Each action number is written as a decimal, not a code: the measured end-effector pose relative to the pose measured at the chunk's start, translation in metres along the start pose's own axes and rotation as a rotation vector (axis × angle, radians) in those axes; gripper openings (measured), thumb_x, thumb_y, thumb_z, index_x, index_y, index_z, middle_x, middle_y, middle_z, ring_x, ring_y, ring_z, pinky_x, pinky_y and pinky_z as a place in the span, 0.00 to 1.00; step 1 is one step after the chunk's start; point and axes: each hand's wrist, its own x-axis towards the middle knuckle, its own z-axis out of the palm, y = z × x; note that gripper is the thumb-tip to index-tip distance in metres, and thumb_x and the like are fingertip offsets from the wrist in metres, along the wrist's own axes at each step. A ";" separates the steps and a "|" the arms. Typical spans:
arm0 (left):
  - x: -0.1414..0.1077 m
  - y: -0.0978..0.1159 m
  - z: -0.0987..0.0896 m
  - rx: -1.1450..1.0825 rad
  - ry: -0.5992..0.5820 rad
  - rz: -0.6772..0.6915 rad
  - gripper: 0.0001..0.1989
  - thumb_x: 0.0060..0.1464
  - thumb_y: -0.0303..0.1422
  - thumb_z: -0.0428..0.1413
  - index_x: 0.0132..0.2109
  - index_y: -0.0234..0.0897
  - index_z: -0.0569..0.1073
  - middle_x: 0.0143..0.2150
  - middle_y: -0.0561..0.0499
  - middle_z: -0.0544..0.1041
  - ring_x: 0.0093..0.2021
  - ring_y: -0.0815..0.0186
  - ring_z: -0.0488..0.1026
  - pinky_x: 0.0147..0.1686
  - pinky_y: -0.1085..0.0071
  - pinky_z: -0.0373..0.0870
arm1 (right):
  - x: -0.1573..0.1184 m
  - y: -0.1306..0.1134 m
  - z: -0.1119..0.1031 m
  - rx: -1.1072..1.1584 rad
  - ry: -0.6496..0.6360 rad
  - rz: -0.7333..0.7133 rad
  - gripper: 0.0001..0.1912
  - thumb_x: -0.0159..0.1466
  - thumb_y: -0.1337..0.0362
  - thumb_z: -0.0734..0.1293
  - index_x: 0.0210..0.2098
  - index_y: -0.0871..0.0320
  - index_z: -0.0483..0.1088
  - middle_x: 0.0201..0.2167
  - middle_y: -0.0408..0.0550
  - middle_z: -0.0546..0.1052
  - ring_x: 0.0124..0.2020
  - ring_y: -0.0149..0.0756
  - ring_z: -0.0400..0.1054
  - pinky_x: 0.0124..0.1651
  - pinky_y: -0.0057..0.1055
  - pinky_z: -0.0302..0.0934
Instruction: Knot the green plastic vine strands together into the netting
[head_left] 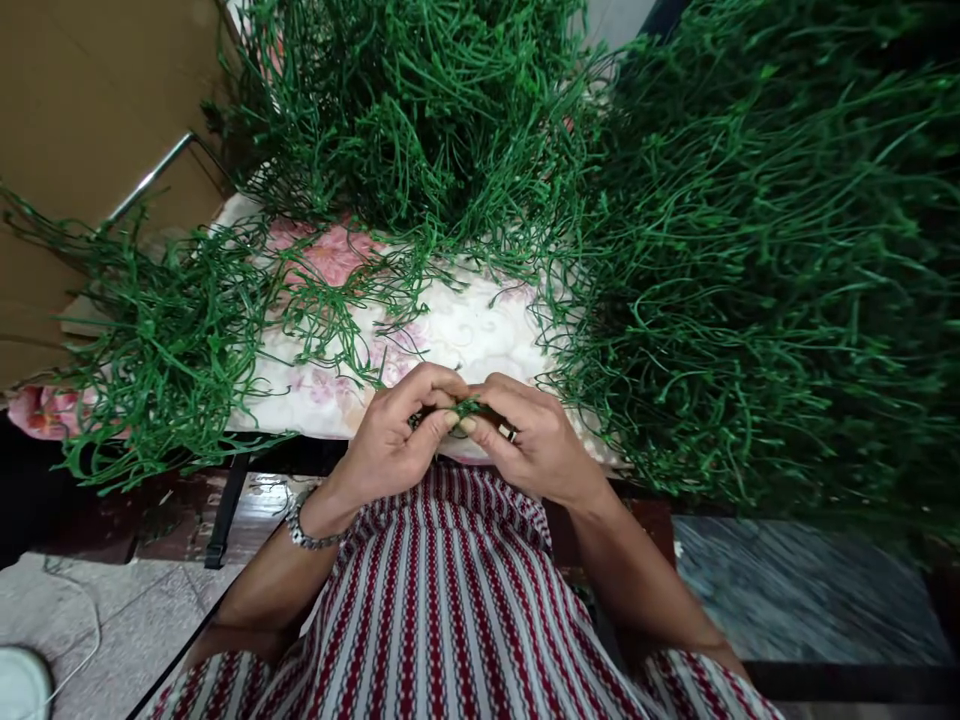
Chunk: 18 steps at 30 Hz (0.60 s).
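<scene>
Fingertips of my left hand point(401, 430) and my right hand point(529, 435) meet just in front of my striped garment. Between them they pinch a small green sprig point(468, 406), mostly covered by the fingers. Both hands are closed, thumbs almost touching. Beneath and beyond them lies a white cloth with pink flowers point(472, 315). A large pile of thin green stems point(750, 290) rises to the right of my right hand. Another heap of stems point(420, 130) stands at the back, and a smaller loose bunch point(169, 350) spreads to the left.
A brown panel point(90, 80) and a bent metal bar point(154, 178) are at the back left. Below the cloth are a dark red wooden surface point(161, 515) and a black strap point(225, 515). A grey marbled slab point(810, 590) lies at lower right, a white cord point(96, 620) at lower left.
</scene>
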 end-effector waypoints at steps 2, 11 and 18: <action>-0.001 -0.001 0.000 0.013 -0.006 0.006 0.07 0.55 0.26 0.51 0.42 0.38 0.67 0.34 0.53 0.72 0.30 0.73 0.70 0.30 0.79 0.66 | -0.001 0.003 0.000 0.011 -0.019 -0.018 0.07 0.64 0.64 0.61 0.36 0.61 0.67 0.28 0.45 0.70 0.29 0.28 0.64 0.32 0.26 0.58; 0.003 0.006 -0.005 0.271 -0.153 0.065 0.06 0.55 0.26 0.49 0.32 0.35 0.69 0.25 0.54 0.69 0.26 0.72 0.66 0.28 0.75 0.61 | -0.007 -0.001 -0.005 -0.085 -0.004 -0.057 0.06 0.63 0.65 0.61 0.32 0.61 0.66 0.25 0.44 0.66 0.27 0.29 0.60 0.30 0.27 0.55; 0.005 0.006 -0.001 0.162 -0.165 0.124 0.07 0.55 0.26 0.49 0.29 0.35 0.67 0.23 0.55 0.66 0.24 0.72 0.63 0.26 0.75 0.59 | -0.009 0.006 -0.002 0.050 -0.035 -0.033 0.10 0.61 0.58 0.64 0.34 0.60 0.64 0.27 0.43 0.67 0.28 0.28 0.61 0.31 0.25 0.55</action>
